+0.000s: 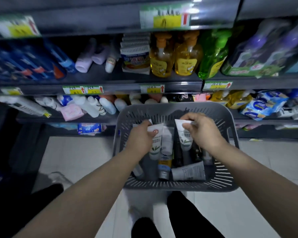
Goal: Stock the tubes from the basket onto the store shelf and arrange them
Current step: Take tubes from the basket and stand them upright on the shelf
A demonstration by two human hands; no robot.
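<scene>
Both hands are inside the basket (177, 109) — left hand (141, 134) grips one tube (156, 145). Right hand (201, 129) pinches another tube (184, 136).

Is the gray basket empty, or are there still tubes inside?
Not empty. The basket still holds several tubes, and each hand, left and right, grips one.

Both forearms are bare from the lower frame edge to the wrists, with no sleeves, watch, bracelet or rings visible. The left hand (141, 134) and the right hand (200, 129) wear no gloves. Below, the legs are covered in plain black trousers (184, 219), without visible pattern or markings. A dark shoe or foot (52, 188) shows at lower left; its detail is too dim to make out.
</scene>
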